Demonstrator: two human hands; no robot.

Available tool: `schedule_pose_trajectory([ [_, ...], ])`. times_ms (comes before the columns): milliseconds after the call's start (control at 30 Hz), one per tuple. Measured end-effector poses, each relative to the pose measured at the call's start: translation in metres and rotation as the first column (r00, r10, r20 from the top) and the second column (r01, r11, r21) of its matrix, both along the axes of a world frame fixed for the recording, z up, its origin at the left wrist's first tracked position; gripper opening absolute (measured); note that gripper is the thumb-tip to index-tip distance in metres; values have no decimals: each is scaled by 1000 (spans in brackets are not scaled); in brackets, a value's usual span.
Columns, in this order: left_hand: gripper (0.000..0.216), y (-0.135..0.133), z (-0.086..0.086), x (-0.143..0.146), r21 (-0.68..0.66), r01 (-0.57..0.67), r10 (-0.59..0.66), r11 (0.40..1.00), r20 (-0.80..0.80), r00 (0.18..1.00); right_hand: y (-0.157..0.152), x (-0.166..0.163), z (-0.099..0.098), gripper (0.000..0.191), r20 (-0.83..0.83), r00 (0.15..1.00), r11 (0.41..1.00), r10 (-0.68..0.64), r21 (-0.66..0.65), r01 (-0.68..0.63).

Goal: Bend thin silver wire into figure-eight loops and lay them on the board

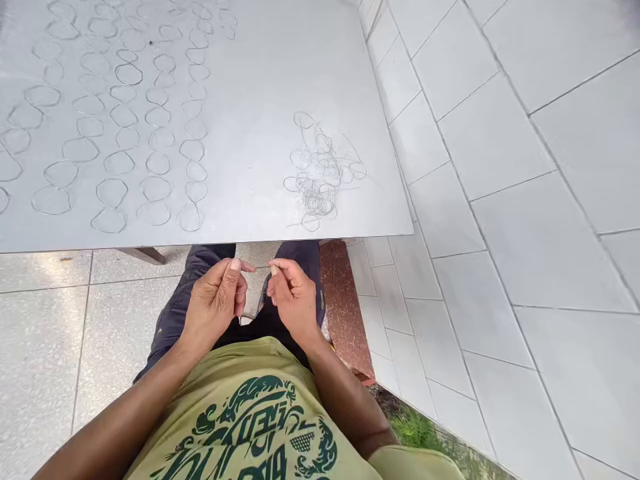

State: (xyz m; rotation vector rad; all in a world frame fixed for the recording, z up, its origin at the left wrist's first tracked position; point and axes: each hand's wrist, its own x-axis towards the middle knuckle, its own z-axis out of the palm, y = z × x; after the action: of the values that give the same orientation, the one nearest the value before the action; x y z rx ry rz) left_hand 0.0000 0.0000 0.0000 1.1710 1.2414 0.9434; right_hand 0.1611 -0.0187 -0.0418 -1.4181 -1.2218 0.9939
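Note:
My left hand (216, 295) and my right hand (295, 297) are held close together in front of the table's near edge, above my lap. Thumb and fingers are pinched on each. Between them a thin wire (254, 291) shows faintly; most of it is hidden by the fingers or too fine to follow. On the table beyond my right hand lies a tangled heap of thin wire loops (320, 183). To the left, wire figure-eights (110, 205) lie in several columns running away from me.
The white table (250, 207) spans the upper left, with a table leg (145, 255) below its edge. A grey tiled wall (480, 200) runs along the right side. A reddish-brown stone ledge (345, 307) sits beside my right leg. Pale speckled floor tiles (45, 347) lie at left.

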Motion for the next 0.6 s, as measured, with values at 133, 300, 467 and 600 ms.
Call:
schedule_pose_trajectory([
  [133, 37, 10, 3, -9, -30, 118, -119, 993, -24, 993, 2, 14, 5, 24, 63, 989, 990, 136, 22, -137],
  [300, 36, 16, 6, -13, -104, 237, -233, 966, 48, 971, 6, 28, 12, 24, 111, 953, 954, 283, 67, -291],
  [467, 35, 11, 3, -2, -33, 80, -77, 996, 77, 994, 10, 29, 18, 24, 131, 921, 919, 368, 100, -381],
  [600, 35, 11, -1, -1, -18, 83, -82, 996, 83, 993, 12, 29, 21, 24, 97, 907, 905, 409, 84, -417],
])
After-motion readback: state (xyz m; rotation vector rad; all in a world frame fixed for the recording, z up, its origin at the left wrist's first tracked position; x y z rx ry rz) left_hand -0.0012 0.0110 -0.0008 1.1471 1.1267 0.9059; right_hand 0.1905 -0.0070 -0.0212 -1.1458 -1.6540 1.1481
